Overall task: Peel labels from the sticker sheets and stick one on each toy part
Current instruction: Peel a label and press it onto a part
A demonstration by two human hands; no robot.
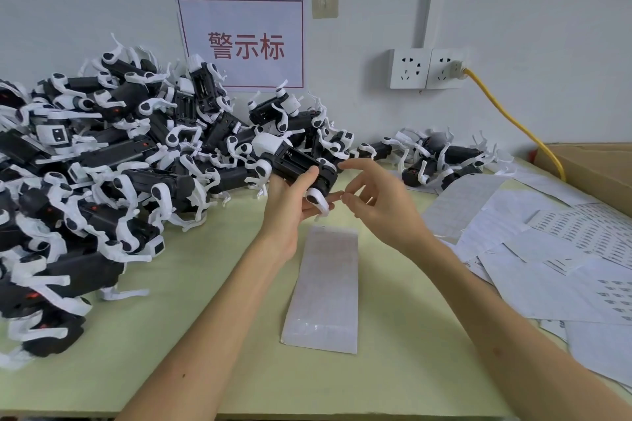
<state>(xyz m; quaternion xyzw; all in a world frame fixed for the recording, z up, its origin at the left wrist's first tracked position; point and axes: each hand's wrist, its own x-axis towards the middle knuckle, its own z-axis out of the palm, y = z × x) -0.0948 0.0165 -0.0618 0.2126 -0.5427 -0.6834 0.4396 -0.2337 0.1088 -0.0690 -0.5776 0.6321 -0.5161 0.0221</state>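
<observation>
Toy: black-and-white plastic toy part (301, 161), frame centre; my left hand (290, 202) grips it, black body turned up for labelling
Right hand (379, 205): beside it, forefinger out; whether it pinches a label I cannot tell
Sheet: long white paper sticker sheet (321, 287), just below, near for peeling

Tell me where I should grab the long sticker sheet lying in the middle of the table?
Take the sticker sheet by its near short end, coming from your own side. It lies flat and thin on the table, pointing lengthwise at you, and nothing covers that end, so a thumb-and-finger grip there probably works best.
</observation>
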